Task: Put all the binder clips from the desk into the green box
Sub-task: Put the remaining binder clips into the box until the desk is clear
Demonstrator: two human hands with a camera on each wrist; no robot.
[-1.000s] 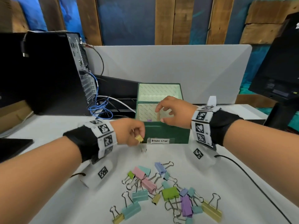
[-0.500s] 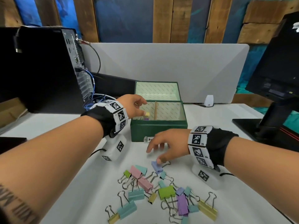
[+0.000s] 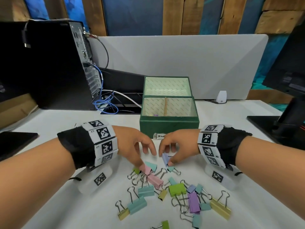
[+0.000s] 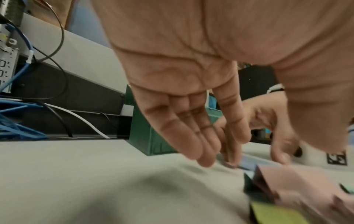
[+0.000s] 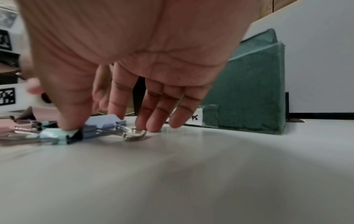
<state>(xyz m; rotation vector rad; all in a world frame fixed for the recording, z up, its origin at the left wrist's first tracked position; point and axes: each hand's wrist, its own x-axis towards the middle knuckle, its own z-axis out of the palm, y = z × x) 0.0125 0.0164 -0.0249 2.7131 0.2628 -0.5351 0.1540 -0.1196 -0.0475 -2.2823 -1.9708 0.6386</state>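
The green box (image 3: 168, 125) stands open mid-desk, its lid up behind it, with small purple and yellow clips (image 3: 154, 115) in its left compartment. Several pastel binder clips (image 3: 177, 189) lie scattered in front of it. My right hand (image 3: 166, 159) pinches a lavender clip (image 3: 164, 156) between thumb and forefinger, and the clip still lies on the desk (image 5: 103, 122). My left hand (image 3: 146, 158) hovers beside it, holding nothing. Its fingers (image 4: 191, 136) hang loose and its thumb reaches the pink clip (image 3: 146, 168).
A black computer tower (image 3: 57, 66) and blue cables (image 3: 105, 103) are at the back left. A grey partition (image 3: 181, 60) runs behind the box. A monitor stand (image 3: 279, 126) sits to the right and a dark flat object (image 3: 14, 141) at the left edge.
My left hand has come back from over the box to the pile, and the yellow clip is gone from it. My right hand has settled its thumb and forefinger on the lavender clip.
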